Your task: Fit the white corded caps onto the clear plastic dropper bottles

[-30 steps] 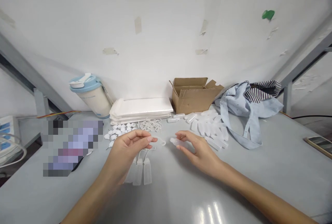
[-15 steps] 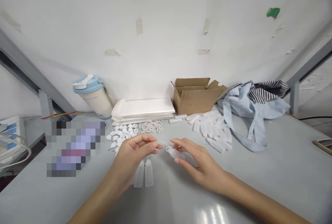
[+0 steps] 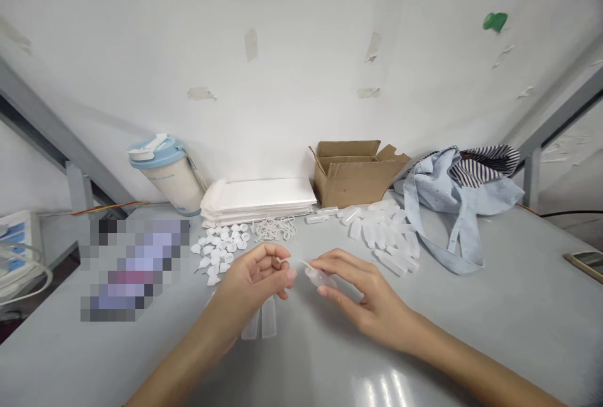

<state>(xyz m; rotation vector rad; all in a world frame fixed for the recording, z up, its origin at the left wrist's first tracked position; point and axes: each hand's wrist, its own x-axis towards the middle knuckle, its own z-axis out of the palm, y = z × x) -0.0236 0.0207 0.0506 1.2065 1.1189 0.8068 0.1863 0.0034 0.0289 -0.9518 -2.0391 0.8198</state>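
My right hand (image 3: 358, 294) grips a small translucent plastic bottle (image 3: 321, 278) between thumb and fingers, its neck pointing left. From the neck a thin white string (image 3: 304, 262) runs toward my left hand (image 3: 264, 275). That hand is curled, with a bit of the white string showing at its fingertips; the exact hold is partly hidden. Flat translucent bottles (image 3: 269, 319) lie on the table under my left wrist. Beyond my left hand are several small white caps (image 3: 221, 247) and a tangle of white strings (image 3: 276, 229). More translucent bottles (image 3: 384, 234) lie beyond my right hand.
At the back stand a tumbler (image 3: 164, 174) with a blue lid, a stack of white padded envelopes (image 3: 259, 196) and an open cardboard box (image 3: 360, 181). A light blue cloth bag (image 3: 443, 193) lies at right, a phone (image 3: 586, 264) at the right edge. A blurred-out object (image 3: 146, 262) lies left.
My left thumb has shifted slightly right and down, and the left fingers have opened a little around the string. My right hand keeps hold of the bottle, almost unmoved.
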